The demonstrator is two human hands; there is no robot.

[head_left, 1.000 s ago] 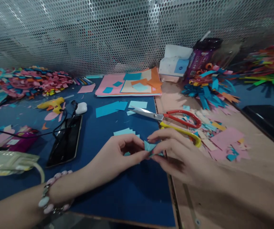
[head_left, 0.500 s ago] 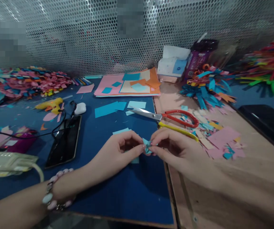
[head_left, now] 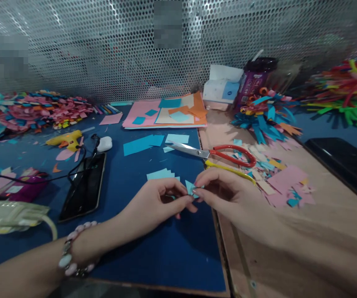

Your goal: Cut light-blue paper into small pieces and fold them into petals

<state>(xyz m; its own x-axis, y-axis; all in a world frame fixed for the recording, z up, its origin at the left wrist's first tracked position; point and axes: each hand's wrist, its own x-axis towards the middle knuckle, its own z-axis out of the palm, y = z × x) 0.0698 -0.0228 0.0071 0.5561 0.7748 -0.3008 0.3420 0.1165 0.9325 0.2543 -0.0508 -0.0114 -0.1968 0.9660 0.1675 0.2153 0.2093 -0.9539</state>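
A small folded piece of light blue paper (head_left: pixel 190 187) is pinched between my two hands, above the blue table top. My left hand (head_left: pixel 162 198) grips its left and lower side with thumb and fingertips. On its right side, the thumb and index finger of my right hand (head_left: pixel 228 192) close on it. Partly hidden behind my left hand lie light blue paper pieces (head_left: pixel 160 174). Just beyond the hands are scissors (head_left: pixel 208 153) with red handles, lying with their blades pointing left. A yellow-handled tool (head_left: pixel 228 169) lies partly under the scissors and behind my right hand.
At left are a yellow glue gun (head_left: pixel 68 140), a phone (head_left: pixel 85 186), a white earbud case (head_left: pixel 104 143) and cables. Stacked coloured paper (head_left: pixel 141 111) lies at the back, before a perforated metal panel (head_left: pixel 104 54). Paper scraps (head_left: pixel 290 182) cover the right side near a black object (head_left: pixel 343 161).
The folded paper has turned a little in my fingers, showing a pointed corner upward. My left hand has shifted slightly lower, uncovering more of the light blue pieces behind it.
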